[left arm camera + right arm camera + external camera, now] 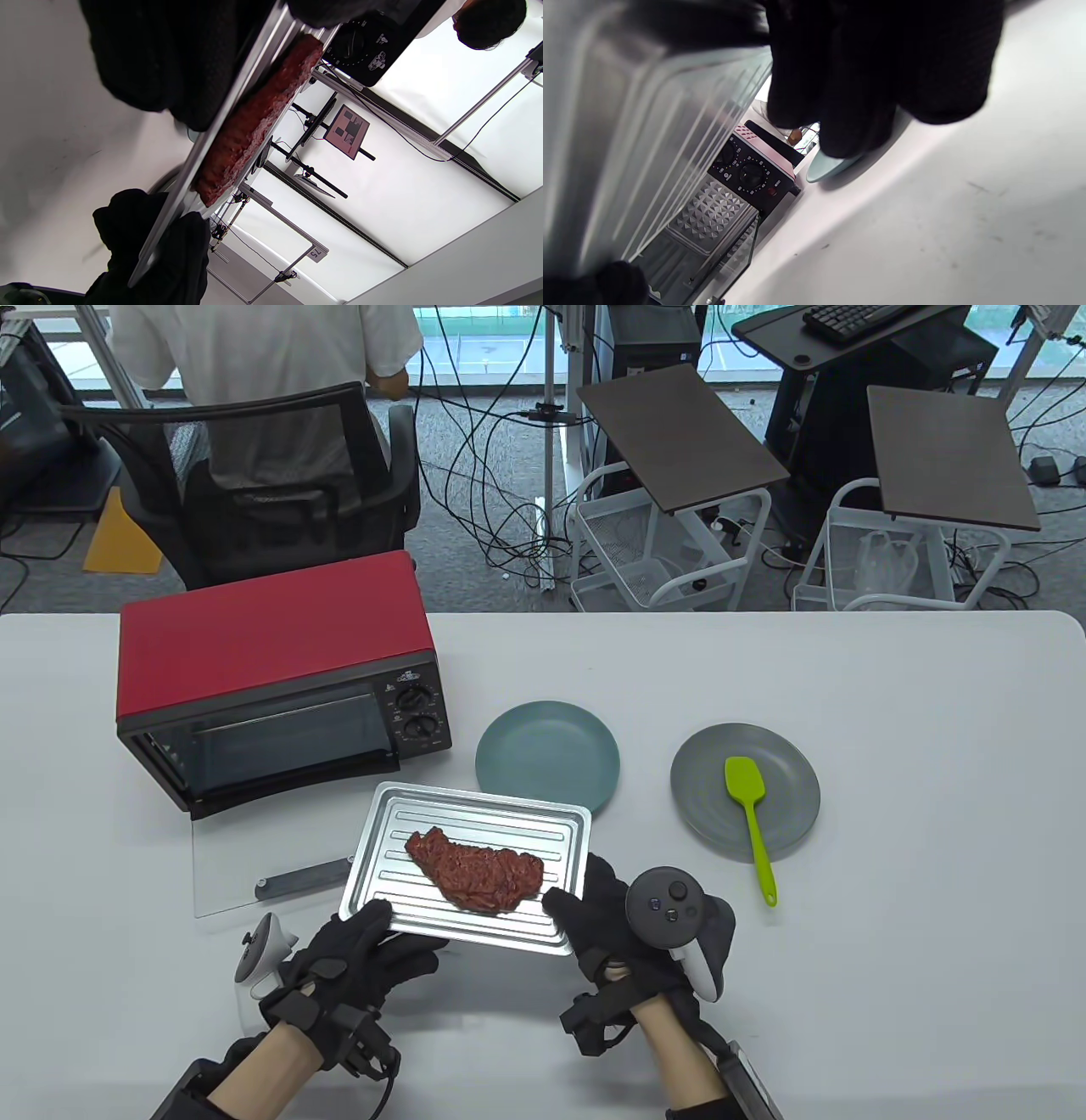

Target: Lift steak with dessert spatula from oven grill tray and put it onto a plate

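Note:
A raw red steak point(475, 869) lies on the silver ribbed oven grill tray point(399, 823), just in front of the oven. My left hand point(365, 937) grips the tray's near left corner, thumb on top. My right hand point(594, 912) grips its near right corner. The left wrist view has the tray point(220, 123) edge-on with the steak point(254, 123) on it. The tray's underside point(649, 127) fills the left of the right wrist view, under my right fingers point(861, 84). The green dessert spatula point(748, 810) lies on a grey plate point(793, 806) to the right. A bare teal plate point(547, 751) sits behind the tray.
The red toaster oven point(280, 670) stands at the back left with its glass door point(246, 869) folded down flat on the table. A person sits on a chair point(254, 475) beyond the table's far edge. White tabletop point(933, 942) stretches to the right.

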Demonstrator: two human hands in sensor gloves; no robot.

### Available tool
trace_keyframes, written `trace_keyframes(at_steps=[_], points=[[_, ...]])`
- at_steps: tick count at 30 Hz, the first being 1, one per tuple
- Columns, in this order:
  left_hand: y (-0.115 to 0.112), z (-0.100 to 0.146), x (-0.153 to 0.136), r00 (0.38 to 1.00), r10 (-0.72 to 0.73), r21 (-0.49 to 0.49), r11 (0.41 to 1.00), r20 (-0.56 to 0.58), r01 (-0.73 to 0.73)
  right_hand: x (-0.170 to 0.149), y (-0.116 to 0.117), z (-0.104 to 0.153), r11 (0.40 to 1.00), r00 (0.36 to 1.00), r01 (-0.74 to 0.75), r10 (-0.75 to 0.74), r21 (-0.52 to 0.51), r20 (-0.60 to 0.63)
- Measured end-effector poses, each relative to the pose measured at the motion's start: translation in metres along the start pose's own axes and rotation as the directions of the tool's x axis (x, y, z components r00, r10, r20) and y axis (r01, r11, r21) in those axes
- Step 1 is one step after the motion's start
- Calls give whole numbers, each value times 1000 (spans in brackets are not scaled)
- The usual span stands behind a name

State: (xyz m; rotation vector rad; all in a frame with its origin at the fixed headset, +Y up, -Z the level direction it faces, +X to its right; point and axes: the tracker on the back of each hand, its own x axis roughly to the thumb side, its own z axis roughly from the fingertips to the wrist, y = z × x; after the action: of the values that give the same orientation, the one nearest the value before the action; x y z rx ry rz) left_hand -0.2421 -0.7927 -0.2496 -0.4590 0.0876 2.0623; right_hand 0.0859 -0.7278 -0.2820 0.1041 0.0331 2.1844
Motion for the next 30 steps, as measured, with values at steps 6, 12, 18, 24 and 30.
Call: trace_keyframes(at_steps=[6, 12, 18, 24, 30], points=[[-2, -1, 0, 1000, -20, -3, 1000, -6, 20, -9, 0, -2, 980, 977, 200, -199, 9, -77], [-1, 0, 15, 977, -210, 28, 977, 29, 210, -6, -9, -8, 958, 954, 288, -288, -15, -88], [7, 3, 39, 880, -464, 122, 883, 98, 452, -2, -19, -13, 961, 958, 273, -275, -38, -81], [8, 9, 55, 787, -607, 210, 788, 108, 579, -5, -33, -11, 971, 968, 235, -239, -50, -77], [-3, 19, 67, 593, -793, 266, 607, 138, 749, -15, -54, -6, 982, 978, 182, -187, -56, -98]])
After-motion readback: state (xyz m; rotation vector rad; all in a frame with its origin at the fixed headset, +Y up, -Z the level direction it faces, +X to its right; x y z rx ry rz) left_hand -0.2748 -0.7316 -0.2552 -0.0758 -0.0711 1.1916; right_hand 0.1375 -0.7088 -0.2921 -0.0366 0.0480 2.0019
